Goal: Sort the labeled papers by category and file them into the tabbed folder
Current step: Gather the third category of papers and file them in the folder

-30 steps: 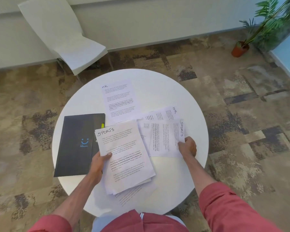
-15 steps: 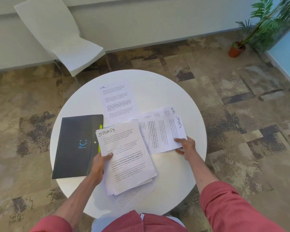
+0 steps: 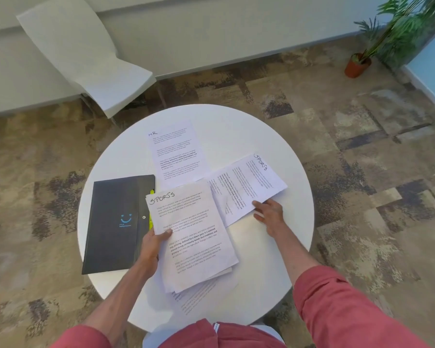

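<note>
Your left hand (image 3: 152,243) pinches the SPORTS stack (image 3: 194,242) (thumb on top) beside the black folder (image 3: 111,222) on the worktop (image 3: 261,259), while your right hand (image 3: 270,214) rests straight-fingered on the angled SPORTS sheet (image 3: 249,184).

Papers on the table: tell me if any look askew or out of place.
Yes. The SPORTS sheet that the right hand touches lies turned sideways, unlike the HR sheet. The SPORTS stack in the left hand is fanned unevenly at its bottom edge.

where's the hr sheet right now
In the head view the HR sheet lies far-centre on the table, beyond the black folder and the SPORTS stack.
</note>
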{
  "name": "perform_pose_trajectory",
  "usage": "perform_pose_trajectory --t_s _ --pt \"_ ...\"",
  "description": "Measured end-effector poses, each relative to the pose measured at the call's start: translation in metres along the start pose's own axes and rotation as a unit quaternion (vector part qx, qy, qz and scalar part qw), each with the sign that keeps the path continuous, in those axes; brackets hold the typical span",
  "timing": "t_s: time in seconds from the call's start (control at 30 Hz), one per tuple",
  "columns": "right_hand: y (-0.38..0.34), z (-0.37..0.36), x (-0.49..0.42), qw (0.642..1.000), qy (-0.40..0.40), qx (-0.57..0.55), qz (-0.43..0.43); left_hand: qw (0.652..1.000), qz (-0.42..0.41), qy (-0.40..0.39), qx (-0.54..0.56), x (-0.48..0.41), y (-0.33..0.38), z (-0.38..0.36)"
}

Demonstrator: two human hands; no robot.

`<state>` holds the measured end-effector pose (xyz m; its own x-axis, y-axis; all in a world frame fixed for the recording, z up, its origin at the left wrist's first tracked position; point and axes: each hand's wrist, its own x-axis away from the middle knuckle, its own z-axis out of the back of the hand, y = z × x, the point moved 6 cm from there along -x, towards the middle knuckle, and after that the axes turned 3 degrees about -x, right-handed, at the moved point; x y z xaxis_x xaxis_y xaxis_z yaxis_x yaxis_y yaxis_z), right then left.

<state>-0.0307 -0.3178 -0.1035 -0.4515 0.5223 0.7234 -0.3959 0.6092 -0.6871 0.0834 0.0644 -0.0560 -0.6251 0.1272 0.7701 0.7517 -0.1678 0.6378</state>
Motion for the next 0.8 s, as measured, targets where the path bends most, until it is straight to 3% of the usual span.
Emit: perform_pose_trajectory --t_s 0.13,0.37,0.63,0.8 --pt "-0.006 -0.008 -0.005 0.995 0.083 0.02 0.044 1.0 -0.002 0.0 -0.006 0.001 0.001 0.0" --pt "-0.123 -0.004 0.035 0.914 0.155 0.2 0.316 1.0 -0.012 -0.003 -0.004 0.0 0.003 -0.003" --pt "-0.199 -0.026 0.075 0.89 0.075 0.126 0.431 1.0 -0.029 -0.007 0.0 0.004 0.008 -0.011" --pt "-0.191 -0.042 0.078 0.925 -0.005 0.095 0.368 0.999 -0.038 -0.004 0.0 0.011 0.007 -0.017"
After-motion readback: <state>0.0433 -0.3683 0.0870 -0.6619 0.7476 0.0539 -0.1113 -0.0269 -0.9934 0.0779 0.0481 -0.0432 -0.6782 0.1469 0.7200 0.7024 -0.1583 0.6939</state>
